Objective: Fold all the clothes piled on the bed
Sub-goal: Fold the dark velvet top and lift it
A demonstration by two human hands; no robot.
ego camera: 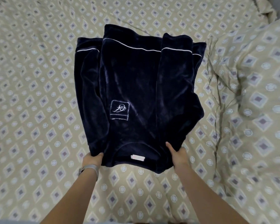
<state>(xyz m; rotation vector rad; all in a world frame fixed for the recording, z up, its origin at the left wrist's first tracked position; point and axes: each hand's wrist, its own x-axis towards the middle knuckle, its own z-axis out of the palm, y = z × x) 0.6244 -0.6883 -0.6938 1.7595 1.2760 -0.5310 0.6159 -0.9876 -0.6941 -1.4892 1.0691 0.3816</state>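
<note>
Two hands at collar end of navy velvet pyjama top, lying flat mid-bed on patterned bedsheet. Left hand and right hand each pinch a shoulder corner, likely to fold collar end toward hem. Sleeves lie folded inward.

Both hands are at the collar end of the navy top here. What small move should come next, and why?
Probably lift the collar edge and fold it away toward the far hem. The top lies flat on the bed with both sleeves already folded in, and the left hand and right hand grip its near corners, so halving it lengthwise looks due.
</note>
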